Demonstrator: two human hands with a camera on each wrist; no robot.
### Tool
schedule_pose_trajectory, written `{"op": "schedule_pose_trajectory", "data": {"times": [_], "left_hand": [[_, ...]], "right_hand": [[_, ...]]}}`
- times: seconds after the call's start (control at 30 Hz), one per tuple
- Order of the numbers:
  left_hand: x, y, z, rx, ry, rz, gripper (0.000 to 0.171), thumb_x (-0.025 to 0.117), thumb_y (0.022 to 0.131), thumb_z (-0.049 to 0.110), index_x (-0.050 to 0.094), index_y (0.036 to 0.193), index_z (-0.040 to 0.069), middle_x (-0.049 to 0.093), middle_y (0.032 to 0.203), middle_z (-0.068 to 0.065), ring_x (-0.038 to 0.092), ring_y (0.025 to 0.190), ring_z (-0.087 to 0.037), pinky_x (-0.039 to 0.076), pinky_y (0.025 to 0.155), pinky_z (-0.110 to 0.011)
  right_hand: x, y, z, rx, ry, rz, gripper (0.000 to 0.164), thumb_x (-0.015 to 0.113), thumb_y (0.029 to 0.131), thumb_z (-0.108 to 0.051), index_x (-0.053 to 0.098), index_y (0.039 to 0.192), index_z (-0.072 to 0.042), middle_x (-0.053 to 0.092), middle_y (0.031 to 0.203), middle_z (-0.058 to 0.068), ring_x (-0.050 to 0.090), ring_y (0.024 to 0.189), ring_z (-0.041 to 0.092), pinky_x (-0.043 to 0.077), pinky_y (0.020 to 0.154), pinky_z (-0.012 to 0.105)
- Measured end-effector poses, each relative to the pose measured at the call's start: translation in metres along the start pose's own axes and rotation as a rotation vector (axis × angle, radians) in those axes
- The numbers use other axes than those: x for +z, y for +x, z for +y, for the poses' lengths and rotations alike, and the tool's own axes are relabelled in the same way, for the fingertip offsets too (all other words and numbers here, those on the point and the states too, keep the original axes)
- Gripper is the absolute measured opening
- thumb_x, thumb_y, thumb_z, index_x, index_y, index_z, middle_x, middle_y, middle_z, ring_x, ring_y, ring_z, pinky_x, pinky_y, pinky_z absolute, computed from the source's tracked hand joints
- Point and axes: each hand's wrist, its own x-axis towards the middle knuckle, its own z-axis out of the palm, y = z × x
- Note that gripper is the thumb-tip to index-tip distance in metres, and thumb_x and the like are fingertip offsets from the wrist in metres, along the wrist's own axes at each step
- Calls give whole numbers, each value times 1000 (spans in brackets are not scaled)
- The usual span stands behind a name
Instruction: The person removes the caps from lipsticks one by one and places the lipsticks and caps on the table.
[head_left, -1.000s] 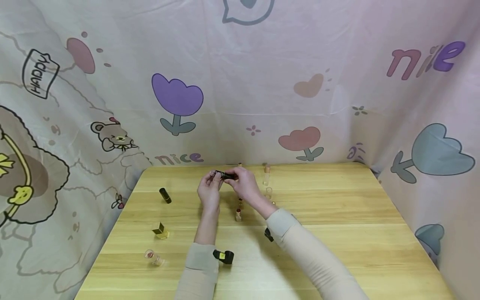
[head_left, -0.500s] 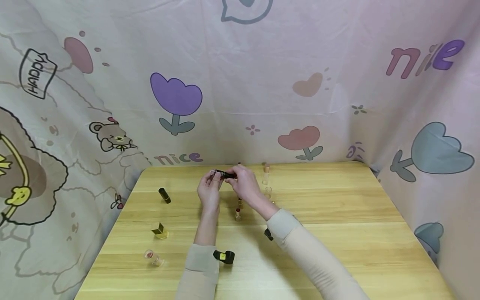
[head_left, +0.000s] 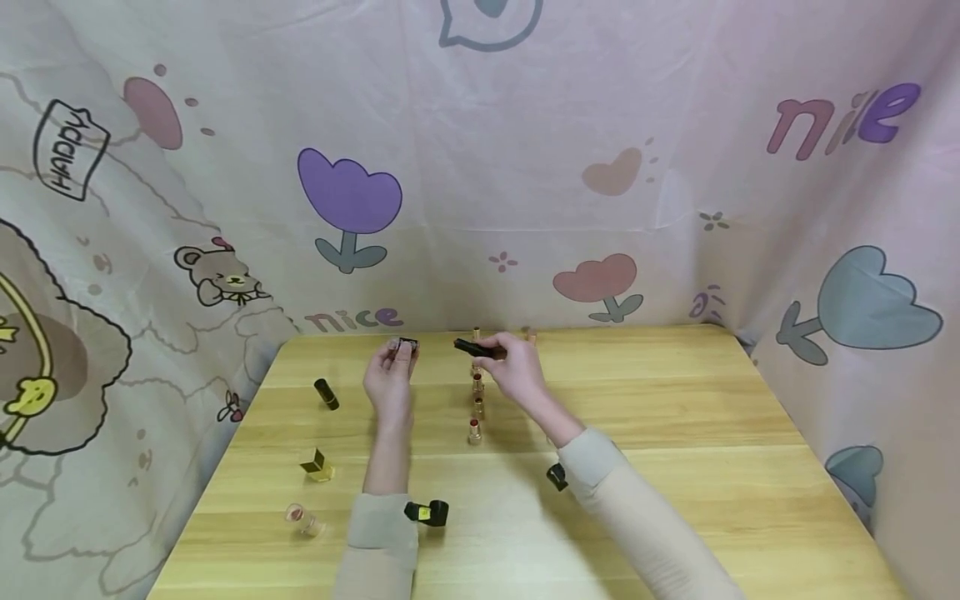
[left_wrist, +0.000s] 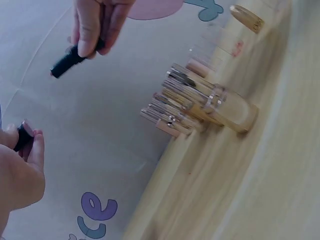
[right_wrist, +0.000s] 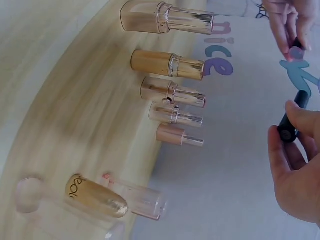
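At the back of the table, my left hand (head_left: 390, 379) pinches a short black cap (head_left: 407, 342) with a pale pinkish end. To its right, my right hand (head_left: 516, 367) grips a black lipstick tube (head_left: 471, 347) between thumb and fingers, its narrower end pointing left. A gap separates the two pieces, both held up above the table. In the left wrist view, the tube (left_wrist: 67, 62) shows a stepped, slimmer front section. Beneath the right hand runs a row of upright uncapped lipsticks, the nearest lipstick (head_left: 475, 431) showing a red tip.
On the left of the wooden table (head_left: 675, 500) stand a black lipstick (head_left: 326, 393), a gold lipstick (head_left: 317, 465) and a clear-capped lipstick (head_left: 302, 519). Right of the row, seen in the right wrist view, are a gold cap (right_wrist: 95, 196) and several clear caps. A printed curtain hangs behind.
The hands were together on the black lipstick. Now they have parted, the left moving left with the cap and the right moving right with the tube.
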Motion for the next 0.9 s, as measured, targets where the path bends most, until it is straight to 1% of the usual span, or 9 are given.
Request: {"op": "schedule_pose_trajectory", "data": {"times": [0.03, 0.17, 0.27, 0.4, 0.47, 0.53, 0.7, 0.8, 0.9], "left_hand": [[0, -1, -1, -1, 1, -9, 22, 65, 99, -3, 56, 118, -8, 59, 115, -16, 69, 103, -20, 58, 100, -31], [1, -4, -6, 24, 28, -49, 22, 68, 96, -6, 59, 117, -7, 61, 112, -14, 68, 104, -19, 59, 100, -31], [1, -7, -8, 55, 100, -74, 24, 69, 95, -7, 61, 118, -5, 64, 112, -11, 68, 106, -19, 59, 99, -29], [-1, -10, -10, 94, 221, -128, 27, 71, 94, -7, 62, 119, -7, 66, 113, -9, 68, 106, -15, 58, 98, -24], [-2, -12, -10, 114, 267, -171, 29, 71, 94, -7, 61, 120, -9, 67, 113, -10, 68, 105, -14, 59, 97, -23], [-2, -15, -10, 139, 292, -214, 30, 71, 93, -9, 61, 121, -11, 67, 113, -12, 68, 103, -13, 59, 96, -24], [-4, -20, -11, 163, 341, -318, 32, 70, 91, -13, 62, 122, -13, 66, 118, -22, 68, 104, -13, 60, 96, -26], [-6, -23, -12, 172, 392, -376, 34, 70, 91, -12, 63, 124, -13, 65, 122, -28, 67, 107, -15, 59, 97, -25], [-9, -27, -12, 187, 459, -420, 35, 71, 92, -10, 63, 126, -11, 66, 125, -29, 67, 112, -23, 58, 97, -24]], "right_hand": [[-2, -1, 1, 5, 23, 10, 29, 84, 85, -1, 74, 112, -1, 76, 110, 14, 74, 94, 26, 64, 77, 26], [-9, -5, 2, 43, 155, 42, 29, 83, 85, 2, 73, 112, 1, 74, 112, 19, 75, 100, 32, 64, 83, 26], [-14, -9, 2, 67, 265, 56, 30, 82, 85, 5, 71, 113, 2, 72, 114, 21, 75, 103, 35, 63, 85, 26], [-22, -15, 5, 62, 357, 74, 32, 81, 85, 6, 69, 115, 4, 71, 115, 23, 73, 107, 37, 62, 89, 27], [-26, -18, 6, 63, 382, 88, 33, 82, 85, 5, 68, 115, 4, 72, 115, 23, 72, 108, 37, 62, 90, 27], [-30, -22, 7, 75, 401, 96, 34, 82, 85, 4, 68, 115, 4, 72, 116, 23, 72, 109, 36, 61, 91, 27], [-41, -33, 11, 118, 405, 108, 34, 81, 86, 3, 67, 117, 2, 72, 117, 21, 73, 109, 33, 61, 92, 27], [-46, -40, 16, 129, 386, 110, 35, 81, 86, 3, 67, 119, 2, 72, 118, 21, 72, 110, 32, 61, 93, 26], [-51, -47, 22, 121, 371, 104, 36, 80, 87, 3, 67, 121, 1, 71, 119, 20, 71, 111, 31, 60, 94, 25]]}}
